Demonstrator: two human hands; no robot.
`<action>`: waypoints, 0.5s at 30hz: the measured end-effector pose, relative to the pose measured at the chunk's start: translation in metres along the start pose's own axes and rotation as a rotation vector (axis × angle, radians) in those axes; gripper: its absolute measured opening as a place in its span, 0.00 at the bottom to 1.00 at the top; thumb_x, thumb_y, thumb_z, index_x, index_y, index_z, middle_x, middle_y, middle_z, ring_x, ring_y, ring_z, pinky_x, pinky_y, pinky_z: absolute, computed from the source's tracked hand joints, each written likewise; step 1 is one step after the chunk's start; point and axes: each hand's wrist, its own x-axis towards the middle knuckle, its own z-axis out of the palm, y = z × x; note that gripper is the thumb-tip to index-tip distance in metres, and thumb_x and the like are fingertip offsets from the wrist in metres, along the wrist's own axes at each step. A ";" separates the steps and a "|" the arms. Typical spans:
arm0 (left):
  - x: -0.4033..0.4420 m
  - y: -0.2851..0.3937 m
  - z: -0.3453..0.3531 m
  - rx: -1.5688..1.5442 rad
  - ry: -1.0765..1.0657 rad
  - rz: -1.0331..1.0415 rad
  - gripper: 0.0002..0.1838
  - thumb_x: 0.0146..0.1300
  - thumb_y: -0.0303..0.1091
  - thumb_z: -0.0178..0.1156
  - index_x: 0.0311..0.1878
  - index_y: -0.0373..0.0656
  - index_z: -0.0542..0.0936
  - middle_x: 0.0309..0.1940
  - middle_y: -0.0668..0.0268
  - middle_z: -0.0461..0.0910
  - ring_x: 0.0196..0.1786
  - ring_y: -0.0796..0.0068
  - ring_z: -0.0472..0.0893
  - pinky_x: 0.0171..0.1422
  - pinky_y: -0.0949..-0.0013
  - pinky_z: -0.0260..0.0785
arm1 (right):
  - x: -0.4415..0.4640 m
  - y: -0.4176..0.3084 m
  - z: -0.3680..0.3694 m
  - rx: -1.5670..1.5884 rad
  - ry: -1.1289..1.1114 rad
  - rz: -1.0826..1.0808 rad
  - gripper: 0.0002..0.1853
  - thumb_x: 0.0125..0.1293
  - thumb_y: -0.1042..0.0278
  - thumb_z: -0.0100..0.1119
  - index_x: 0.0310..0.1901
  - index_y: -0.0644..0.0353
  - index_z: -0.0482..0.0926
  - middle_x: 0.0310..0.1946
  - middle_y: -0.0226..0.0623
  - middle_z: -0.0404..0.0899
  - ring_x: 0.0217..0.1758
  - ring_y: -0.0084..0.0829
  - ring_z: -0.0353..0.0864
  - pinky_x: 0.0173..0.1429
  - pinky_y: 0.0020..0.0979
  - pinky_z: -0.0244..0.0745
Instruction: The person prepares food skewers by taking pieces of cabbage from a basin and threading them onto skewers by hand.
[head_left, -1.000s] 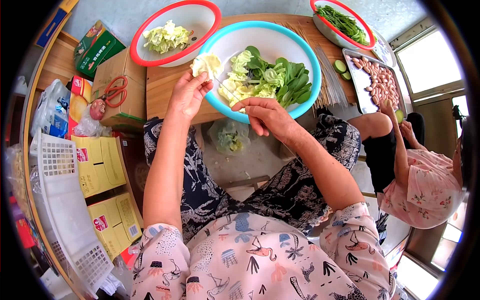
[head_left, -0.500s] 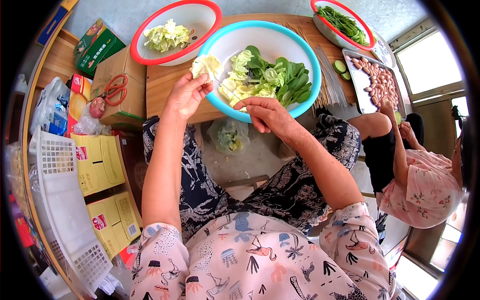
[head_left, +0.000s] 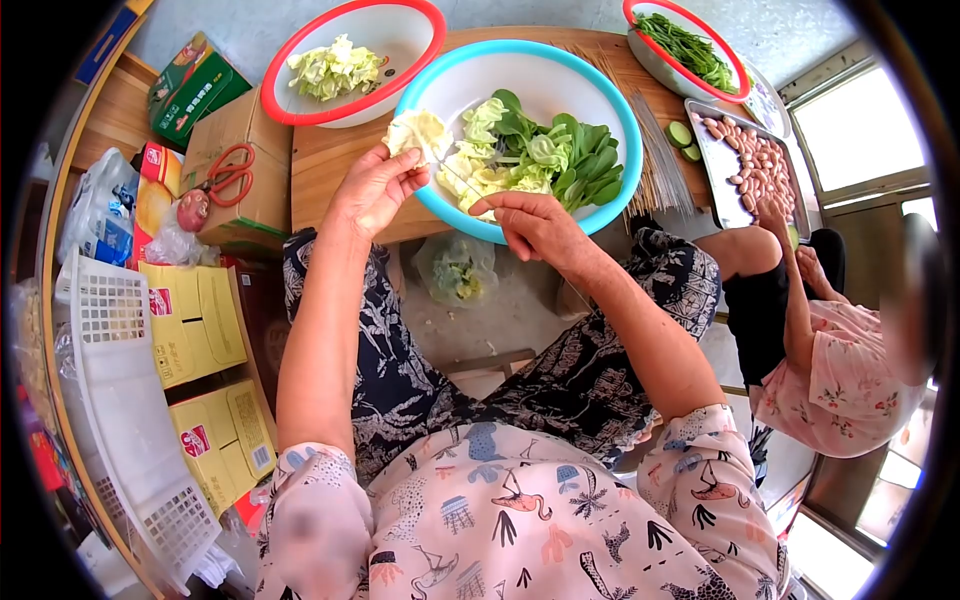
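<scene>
My left hand (head_left: 378,190) pinches pale yellow-green cabbage leaf pieces (head_left: 418,135) at the left rim of a blue-rimmed white basin (head_left: 540,68). My right hand (head_left: 535,225) is closed on a thin skewer (head_left: 455,180) over the basin's near rim. The skewer's tip reaches the cabbage pieces in my left hand; whether it passes through them I cannot tell. In the basin lie more cabbage pieces (head_left: 470,178) and dark green leafy greens (head_left: 585,160).
Loose skewers (head_left: 660,165) lie right of the basin on the wooden table (head_left: 330,180). Red-rimmed basins hold cabbage (head_left: 335,70) and green stalks (head_left: 680,50). At right, another person's hand (head_left: 772,212) touches a tray of small sausages (head_left: 750,165). Boxes (head_left: 200,330) and orange-handled scissors (head_left: 232,178) are left.
</scene>
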 end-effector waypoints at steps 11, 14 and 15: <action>0.004 -0.002 -0.002 0.018 -0.029 -0.004 0.12 0.59 0.26 0.62 0.45 0.35 0.74 0.36 0.63 0.78 0.35 0.75 0.79 0.43 0.73 0.75 | 0.001 0.000 0.002 0.071 0.011 0.035 0.15 0.69 0.68 0.42 0.49 0.60 0.78 0.11 0.21 0.60 0.14 0.12 0.55 0.20 0.18 0.48; 0.003 -0.002 0.000 0.056 -0.024 -0.013 0.13 0.61 0.28 0.61 0.47 0.37 0.72 0.37 0.66 0.77 0.37 0.78 0.77 0.43 0.75 0.73 | 0.001 0.001 0.002 0.085 0.012 0.042 0.15 0.70 0.69 0.42 0.49 0.60 0.78 0.11 0.21 0.60 0.14 0.12 0.55 0.20 0.18 0.48; 0.003 -0.002 0.000 0.056 -0.024 -0.013 0.13 0.61 0.28 0.61 0.47 0.37 0.72 0.37 0.66 0.77 0.37 0.78 0.77 0.43 0.75 0.73 | 0.002 0.001 0.002 0.094 0.010 0.041 0.15 0.70 0.69 0.42 0.49 0.60 0.78 0.11 0.21 0.60 0.14 0.12 0.55 0.20 0.18 0.48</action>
